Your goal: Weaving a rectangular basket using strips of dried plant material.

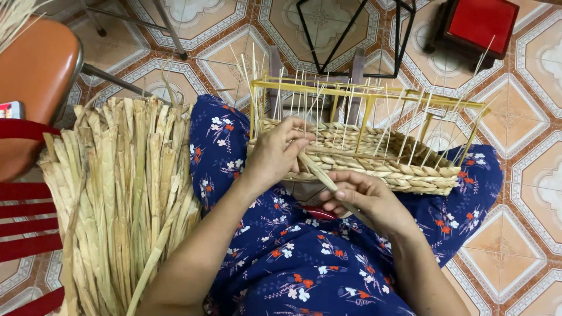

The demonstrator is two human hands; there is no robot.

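Observation:
A half-woven straw basket [410, 172] rests on my lap, built around a yellow metal frame [328, 89] with thin upright stakes. My left hand [275, 153] pinches the woven rim at the basket's near left corner. My right hand [366, 199] grips a pale dried straw strand [319, 172] that runs up diagonally to the left hand. My lap is covered by a dark blue flowered cloth [304, 263].
A thick bundle of dried straw strips [126, 199] lies at my left. An orange chair seat [35, 76] and red slats [23, 225] stand further left. A black metal stand [351, 35] and a red stool [480, 23] sit on the patterned tile floor [527, 205].

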